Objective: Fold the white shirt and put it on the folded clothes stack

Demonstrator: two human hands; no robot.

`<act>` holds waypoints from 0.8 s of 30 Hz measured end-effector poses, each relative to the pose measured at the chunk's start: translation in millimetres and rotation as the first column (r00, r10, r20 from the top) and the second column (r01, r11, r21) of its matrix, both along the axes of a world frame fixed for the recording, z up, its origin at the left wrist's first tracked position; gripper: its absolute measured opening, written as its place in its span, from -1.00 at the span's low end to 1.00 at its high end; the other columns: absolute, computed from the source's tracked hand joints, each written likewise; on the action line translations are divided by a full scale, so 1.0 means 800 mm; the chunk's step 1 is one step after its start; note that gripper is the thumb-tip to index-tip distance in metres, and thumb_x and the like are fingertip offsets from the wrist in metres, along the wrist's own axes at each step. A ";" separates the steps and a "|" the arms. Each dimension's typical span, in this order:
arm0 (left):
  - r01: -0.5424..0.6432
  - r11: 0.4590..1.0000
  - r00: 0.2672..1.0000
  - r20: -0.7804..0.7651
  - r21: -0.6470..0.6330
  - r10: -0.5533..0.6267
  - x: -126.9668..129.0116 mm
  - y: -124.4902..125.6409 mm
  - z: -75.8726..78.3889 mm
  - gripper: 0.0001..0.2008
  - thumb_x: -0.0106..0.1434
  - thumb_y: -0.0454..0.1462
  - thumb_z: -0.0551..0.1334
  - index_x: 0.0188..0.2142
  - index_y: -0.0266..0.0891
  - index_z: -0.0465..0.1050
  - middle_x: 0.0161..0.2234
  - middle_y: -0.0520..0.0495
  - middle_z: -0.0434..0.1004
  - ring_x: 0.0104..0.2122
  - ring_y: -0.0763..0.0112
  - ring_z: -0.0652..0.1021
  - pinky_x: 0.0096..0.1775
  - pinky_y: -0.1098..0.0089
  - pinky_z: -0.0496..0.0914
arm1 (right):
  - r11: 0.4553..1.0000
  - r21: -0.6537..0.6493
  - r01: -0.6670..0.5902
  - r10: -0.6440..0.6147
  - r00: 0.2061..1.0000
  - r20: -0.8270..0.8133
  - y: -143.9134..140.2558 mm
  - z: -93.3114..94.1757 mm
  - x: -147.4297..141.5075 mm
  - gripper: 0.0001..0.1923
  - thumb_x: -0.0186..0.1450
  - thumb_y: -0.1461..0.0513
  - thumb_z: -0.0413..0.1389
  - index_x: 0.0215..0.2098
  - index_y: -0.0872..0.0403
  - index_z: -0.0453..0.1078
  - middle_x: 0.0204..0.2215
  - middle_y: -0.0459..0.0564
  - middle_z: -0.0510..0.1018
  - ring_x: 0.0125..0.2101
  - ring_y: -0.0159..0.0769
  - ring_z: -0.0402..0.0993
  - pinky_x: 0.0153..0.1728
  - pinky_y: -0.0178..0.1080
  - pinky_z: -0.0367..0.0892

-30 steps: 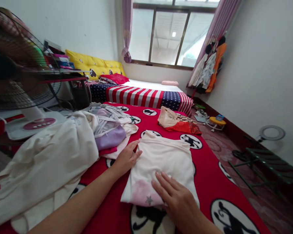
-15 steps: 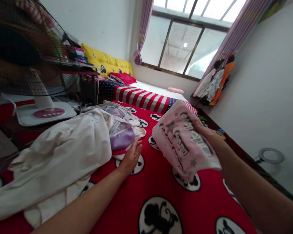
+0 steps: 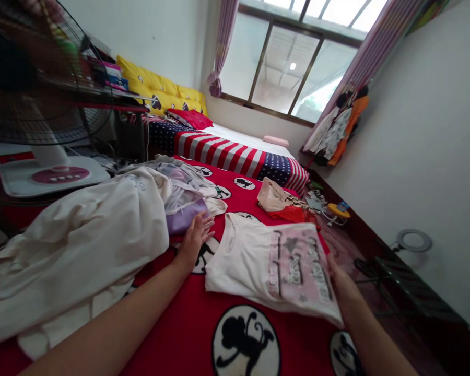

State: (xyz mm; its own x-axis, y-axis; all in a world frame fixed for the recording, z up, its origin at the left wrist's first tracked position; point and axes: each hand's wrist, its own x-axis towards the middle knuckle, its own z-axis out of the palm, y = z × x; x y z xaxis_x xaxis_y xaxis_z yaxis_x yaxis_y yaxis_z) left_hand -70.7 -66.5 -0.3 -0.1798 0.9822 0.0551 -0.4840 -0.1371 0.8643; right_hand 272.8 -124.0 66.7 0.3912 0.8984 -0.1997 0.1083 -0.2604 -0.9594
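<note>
A white T-shirt point(image 3: 241, 261) with a pink printed panel lies folded on the red monkey-patterned bed cover point(image 3: 196, 334). At its right edge is my right hand point(image 3: 341, 284), closed on the fabric, with its fingers partly hidden by the shirt. My left hand point(image 3: 195, 241) is open, fingers apart, and holds nothing. It rests beside a purple garment point(image 3: 186, 216) at the edge of the clothes heap. A large cream garment point(image 3: 97, 235) spreads over the left side. Beyond the T-shirt lies a small pile of beige and red clothes point(image 3: 276, 198).
A fan point(image 3: 50, 172) stands at the left, its blades blurred. Behind is another bed with a stars-and-stripes cover point(image 3: 219, 154). Clothes point(image 3: 342, 130) hang by the window at right. A ring light point(image 3: 414, 240) and a yellow stool-like object point(image 3: 339, 210) are along the right wall.
The T-shirt has come down from my raised right hand and now lies flatter on the bed, its plain white part opened toward the left. The beige and red pile has come into view.
</note>
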 end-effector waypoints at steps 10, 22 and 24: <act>0.214 0.972 0.411 -0.911 0.094 -0.002 -0.007 -0.039 0.051 -0.66 0.18 0.01 0.20 -0.38 -0.22 0.52 -0.39 -0.05 0.54 -0.40 0.35 0.49 -0.41 0.43 0.28 | 0.861 0.196 -0.469 0.305 0.786 0.538 -0.063 -0.014 -0.009 -0.72 0.11 0.07 0.25 -0.27 0.06 0.50 -0.24 0.06 0.56 -0.18 -0.16 0.49 -0.11 -0.16 0.39; 0.565 0.789 0.068 -0.940 -0.240 -0.335 -0.010 -0.058 0.060 -0.76 -0.04 -0.22 0.34 -0.47 -0.24 0.31 -0.40 0.09 0.33 -0.42 0.46 0.34 -0.40 0.48 0.17 | 0.671 0.152 -0.726 0.394 0.523 0.756 -0.069 -0.060 -0.010 -0.92 0.28 0.23 0.13 -0.34 0.02 0.47 -0.27 0.03 0.49 -0.22 -0.23 0.45 -0.18 -0.21 0.36; 0.613 0.747 0.087 -0.917 -0.258 -0.389 -0.014 -0.056 0.061 -0.83 0.00 -0.26 0.29 -0.46 -0.25 0.31 -0.38 0.08 0.34 -0.40 0.45 0.34 -0.36 0.49 0.20 | 0.674 0.187 -0.715 0.372 0.547 0.750 -0.071 -0.058 -0.009 -0.87 0.31 0.21 0.09 -0.36 0.02 0.46 -0.30 0.03 0.51 -0.24 -0.23 0.46 -0.20 -0.22 0.37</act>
